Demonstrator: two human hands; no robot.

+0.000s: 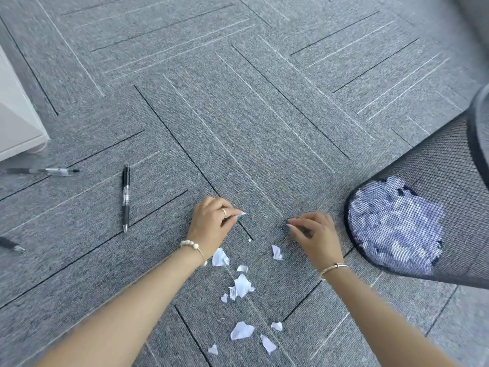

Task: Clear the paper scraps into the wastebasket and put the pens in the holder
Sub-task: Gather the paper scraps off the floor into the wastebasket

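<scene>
Several torn white paper scraps (241,284) lie on the grey carpet between my forearms, from just below my hands down to the bottom edge. My left hand (214,221) rests knuckles-up on the carpet, its fingertips pinched on a tiny white scrap (243,213). My right hand (315,231) is beside it, fingers curled down to the carpet with nothing visible in them. A black mesh wastebasket (434,160) lies tilted at the right, with white paper showing through its base. Three pens lie at the left: one black pen (126,197), one clear pen (42,171), and one cut off at the edge (10,245). No pen holder is in view.
A white piece of furniture (18,123) stands at the far left edge. The floor is grey carpet tile (264,102) with line patterns. One tiny paper crumb (249,240) lies between my hands.
</scene>
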